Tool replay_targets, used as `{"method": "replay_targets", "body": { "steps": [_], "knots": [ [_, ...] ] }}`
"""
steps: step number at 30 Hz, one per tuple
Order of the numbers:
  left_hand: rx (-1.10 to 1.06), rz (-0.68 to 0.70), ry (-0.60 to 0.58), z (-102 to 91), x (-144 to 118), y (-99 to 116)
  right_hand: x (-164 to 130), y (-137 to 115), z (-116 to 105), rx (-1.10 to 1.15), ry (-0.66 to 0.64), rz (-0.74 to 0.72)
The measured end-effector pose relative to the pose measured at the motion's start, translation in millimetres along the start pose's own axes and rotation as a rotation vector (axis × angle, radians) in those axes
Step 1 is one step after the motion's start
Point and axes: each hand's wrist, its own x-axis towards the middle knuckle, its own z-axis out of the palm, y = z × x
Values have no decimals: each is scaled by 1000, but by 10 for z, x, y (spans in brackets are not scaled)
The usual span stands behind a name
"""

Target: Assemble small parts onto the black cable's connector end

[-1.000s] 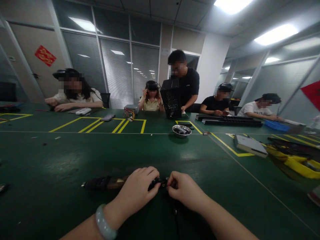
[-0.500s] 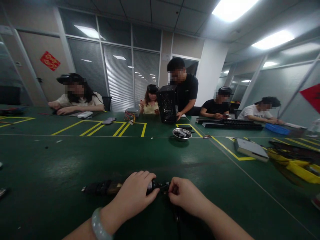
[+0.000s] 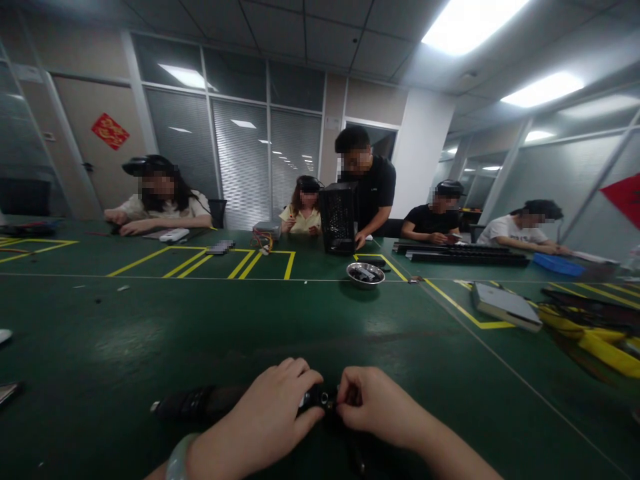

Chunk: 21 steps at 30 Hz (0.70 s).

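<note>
Black device (image 3: 200,402) blurred, half hidden; left hand (image 3: 273,413) grips it, right hand (image 3: 373,407) pinches its end.

The broad dark green worktop (image 3: 150,333) has a smooth, slightly glossy mat surface that catches the ceiling lights in soft patches, with matt yellow tape lines (image 3: 240,265) on it. The long black object (image 3: 200,402) under the fingers (image 3: 295,373) looks like dull plastic with a small shiny metal end. The round bowl (image 3: 365,275) is polished metal. A pale green bracelet (image 3: 175,460) looks smooth and glassy.
</note>
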Motion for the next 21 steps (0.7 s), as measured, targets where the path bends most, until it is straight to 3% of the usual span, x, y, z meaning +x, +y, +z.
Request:
{"method": "replay_targets", "body": {
  "steps": [12, 21],
  "knots": [
    [131, 8, 42, 148, 93, -83, 30, 37, 2, 53, 11, 86],
    [110, 64, 120, 196, 124, -123, 65, 89, -68, -192, 185, 32]
  ]
}}
